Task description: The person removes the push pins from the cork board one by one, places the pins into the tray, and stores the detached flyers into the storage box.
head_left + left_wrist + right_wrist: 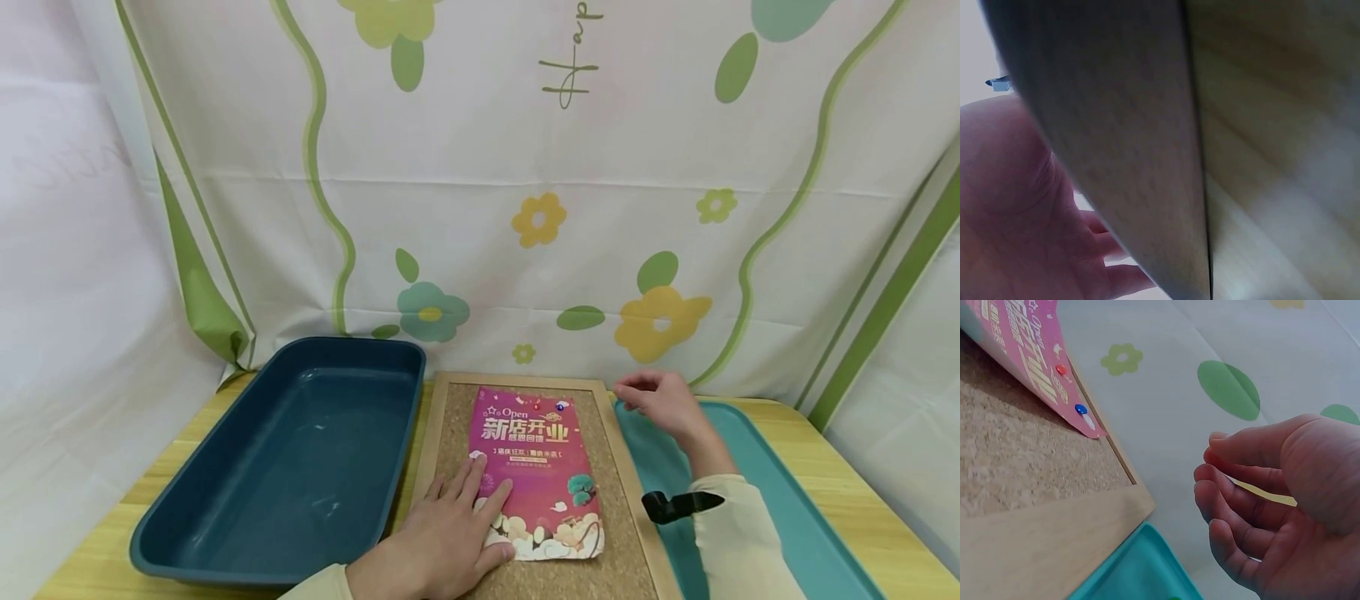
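A pink and purple poster [536, 475] with Chinese lettering lies on a wood-framed cork board [457, 412]. My left hand [453, 525] rests on the poster's lower left part and the cork, fingers spread. At the poster's top right corner sit a blue thumbtack [1080, 409] and a red thumbtack [1060, 369]. Beyond the board's top right corner, my right hand [663, 404] is raised over the teal tray's far end. Its thumb and index finger pinch a small red thing [1212, 456], mostly hidden. The left wrist view shows mainly the board's wooden edge [1129, 144].
A deep dark blue tub [300, 467] stands left of the board. On the right lies the teal tray [795, 492], where a bit of something green [1174, 598] shows. Behind everything hangs a white flowered cloth [465, 225]. All stand on a wooden table [862, 492].
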`<state>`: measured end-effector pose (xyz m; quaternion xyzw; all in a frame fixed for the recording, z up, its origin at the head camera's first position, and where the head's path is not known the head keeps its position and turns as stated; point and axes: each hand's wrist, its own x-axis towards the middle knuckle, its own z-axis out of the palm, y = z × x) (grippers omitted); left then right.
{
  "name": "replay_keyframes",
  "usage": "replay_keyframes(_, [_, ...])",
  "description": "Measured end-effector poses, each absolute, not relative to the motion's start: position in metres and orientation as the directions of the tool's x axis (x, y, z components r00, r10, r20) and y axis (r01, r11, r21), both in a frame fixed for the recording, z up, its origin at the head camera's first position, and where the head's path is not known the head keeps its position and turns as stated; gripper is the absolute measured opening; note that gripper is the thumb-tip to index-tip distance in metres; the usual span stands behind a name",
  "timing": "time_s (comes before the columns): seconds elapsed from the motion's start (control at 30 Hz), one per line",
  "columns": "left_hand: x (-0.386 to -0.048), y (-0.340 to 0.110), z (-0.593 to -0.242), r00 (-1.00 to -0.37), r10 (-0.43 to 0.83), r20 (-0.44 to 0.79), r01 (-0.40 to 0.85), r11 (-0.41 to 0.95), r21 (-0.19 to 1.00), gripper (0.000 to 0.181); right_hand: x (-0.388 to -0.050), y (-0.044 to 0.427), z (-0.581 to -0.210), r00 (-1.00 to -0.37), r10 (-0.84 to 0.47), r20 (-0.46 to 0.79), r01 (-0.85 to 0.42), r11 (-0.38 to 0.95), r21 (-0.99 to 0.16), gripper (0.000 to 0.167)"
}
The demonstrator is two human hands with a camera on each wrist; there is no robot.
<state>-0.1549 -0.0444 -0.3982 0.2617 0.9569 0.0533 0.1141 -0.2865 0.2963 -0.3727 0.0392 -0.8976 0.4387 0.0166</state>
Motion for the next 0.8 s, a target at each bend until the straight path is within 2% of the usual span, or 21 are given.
replay_keyframes(0.8, [-0.154,-0.046,-0.397,-0.835,0.514,-0.196,0.488,0.856,0.169,0.076,-0.29,0.273,-0.369,-0.99,-0.098,0.099,-0.138,0.61,-0.78,0.031])
